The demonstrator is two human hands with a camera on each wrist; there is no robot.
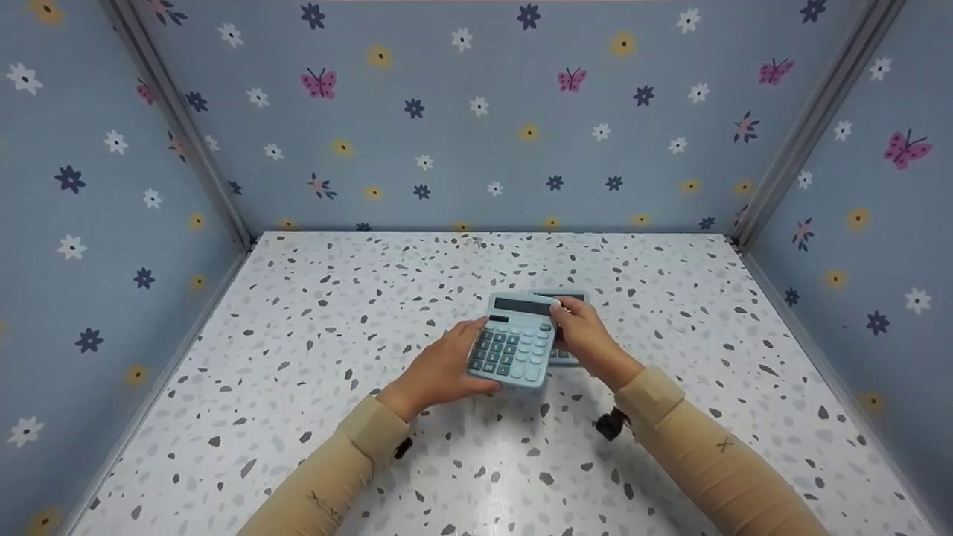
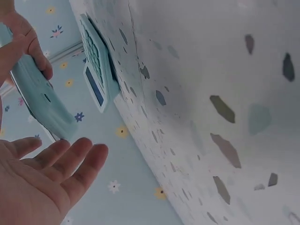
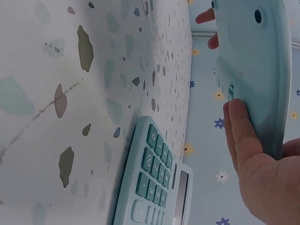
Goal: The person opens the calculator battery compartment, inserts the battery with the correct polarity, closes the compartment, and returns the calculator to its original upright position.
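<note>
A light blue calculator (image 1: 530,339) with dark and pale keys is held tilted above the table, its screen at the far end. My right hand (image 1: 592,341) grips its upper right edge, thumb on the front and fingers (image 3: 243,126) against the back. At its left side is my left hand (image 1: 444,365), fingertips along the edge and thumb by the near end. The left wrist view shows that palm (image 2: 33,187) turned up, its fingers loosely extended by the calculator's edge. A second blue calculator (image 3: 152,168) lies keys up on the table, partly hidden behind the first in the head view.
The white speckled table (image 1: 335,313) has walls on three sides, patterned with flowers and butterflies. The back wall (image 1: 476,149) rises beyond the calculators. A small black object (image 1: 610,425) shows beside the right wrist.
</note>
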